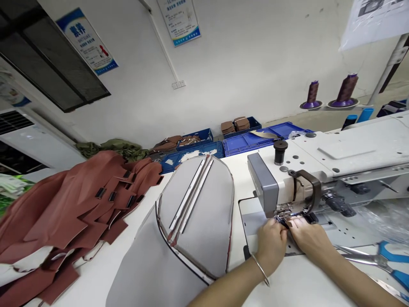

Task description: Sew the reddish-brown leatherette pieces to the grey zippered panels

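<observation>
I see left hand (271, 243) and right hand (307, 233), fingers bent nearly closed, pinching dark piece (283, 221) under head of sewing machine (264, 181). Piece looks small, blackish, mostly hidden. Grey panel (212, 209) lies left on tabletop (294, 283).

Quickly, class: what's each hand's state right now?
Left hand: curled at the sewing machine; grip unclear.
Right hand: fingers bent, beside the left; grip unclear.
</observation>
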A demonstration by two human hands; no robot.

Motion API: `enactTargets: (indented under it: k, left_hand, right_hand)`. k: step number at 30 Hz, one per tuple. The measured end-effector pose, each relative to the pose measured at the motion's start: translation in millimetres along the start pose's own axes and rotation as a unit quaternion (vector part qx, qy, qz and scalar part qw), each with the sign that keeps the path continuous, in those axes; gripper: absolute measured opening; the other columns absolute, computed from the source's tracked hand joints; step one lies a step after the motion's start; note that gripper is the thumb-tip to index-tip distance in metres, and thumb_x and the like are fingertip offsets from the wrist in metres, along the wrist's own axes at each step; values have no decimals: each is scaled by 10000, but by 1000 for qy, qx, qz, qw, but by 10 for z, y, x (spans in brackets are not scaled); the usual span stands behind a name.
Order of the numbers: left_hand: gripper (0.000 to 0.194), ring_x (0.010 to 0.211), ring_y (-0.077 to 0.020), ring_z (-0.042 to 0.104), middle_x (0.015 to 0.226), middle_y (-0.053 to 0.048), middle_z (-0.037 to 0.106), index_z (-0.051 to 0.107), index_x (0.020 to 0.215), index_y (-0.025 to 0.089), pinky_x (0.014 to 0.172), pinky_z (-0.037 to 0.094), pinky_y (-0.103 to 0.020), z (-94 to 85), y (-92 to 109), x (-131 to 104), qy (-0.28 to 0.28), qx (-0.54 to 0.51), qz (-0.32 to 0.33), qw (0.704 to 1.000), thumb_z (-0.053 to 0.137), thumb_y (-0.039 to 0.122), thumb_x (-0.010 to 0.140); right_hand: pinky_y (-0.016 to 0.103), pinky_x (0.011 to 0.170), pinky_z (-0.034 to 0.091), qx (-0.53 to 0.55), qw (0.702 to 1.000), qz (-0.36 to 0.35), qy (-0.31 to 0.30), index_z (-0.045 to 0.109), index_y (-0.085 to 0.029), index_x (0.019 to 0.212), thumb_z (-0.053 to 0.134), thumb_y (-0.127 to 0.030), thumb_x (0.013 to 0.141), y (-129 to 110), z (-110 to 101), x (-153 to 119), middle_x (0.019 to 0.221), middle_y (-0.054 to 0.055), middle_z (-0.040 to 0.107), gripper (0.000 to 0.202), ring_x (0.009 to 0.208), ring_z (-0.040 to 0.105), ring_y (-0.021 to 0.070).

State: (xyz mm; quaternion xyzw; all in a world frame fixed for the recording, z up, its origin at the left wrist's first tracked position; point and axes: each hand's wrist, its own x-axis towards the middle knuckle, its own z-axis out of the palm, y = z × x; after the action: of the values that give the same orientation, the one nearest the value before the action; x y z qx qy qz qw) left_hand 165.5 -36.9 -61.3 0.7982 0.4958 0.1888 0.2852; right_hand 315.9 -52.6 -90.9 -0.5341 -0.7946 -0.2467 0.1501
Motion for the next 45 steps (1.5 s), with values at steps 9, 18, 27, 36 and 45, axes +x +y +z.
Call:
enactTargets:
  k: [9, 18, 27, 36, 45]
  left_hand:
    - [186, 786, -187, 573, 973, -61, 621, 654, 867, 169, 627, 367, -309, -33, 67, -86, -42, 108, 44, 992, 475, 211, 894]
    - [198, 654, -160, 545, 966, -41, 602, 609, 896, 161, 469, 190, -319, 27, 83, -237, -98, 247, 117, 957, 413, 185, 918]
    - [130, 619, -134, 533, 1026, -34, 605, 589, 855, 158, 459, 233, -283, 35, 41, -273, -94, 231, 202, 947, 462, 188, 854]
    - [145, 595, -104, 536, 674, -5, 639, 647, 731, 147, 580, 411, -199, -65, 62, -197, -160, -205, 40, 965, 541, 197, 816]
    - [211, 702, -172, 595, 774, -22, 684, 677, 852, 209, 637, 400, -263, -183, 68, -190, -24, 15, -59, 998, 470, 249, 859]
  right_hand:
    - [235, 416, 298, 28, 999, 7, -26, 583, -152, 890, 466, 0, 720, 75, 7, -56, 792, 63, 654, 256, 520, 566, 142]
    - [255, 444, 288, 38, 997, 55, -38, 601, -179, 948, 404, -13, 742, 116, 58, -147, 788, 44, 664, 330, 444, 520, 128]
    - [259, 447, 290, 45, 995, 57, -73, 626, -209, 925, 460, -71, 730, 111, 21, -142, 849, 41, 671, 290, 443, 509, 133]
    - [242, 454, 283, 59, 984, 74, -148, 650, -263, 1009, 525, -68, 670, 135, 60, -83, 908, 40, 680, 411, 508, 547, 146]
    - [270, 548, 346, 72, 969, 167, -169, 685, -209, 783, 459, -227, 879, 91, 111, 19, 735, 76, 675, 246, 646, 624, 215]
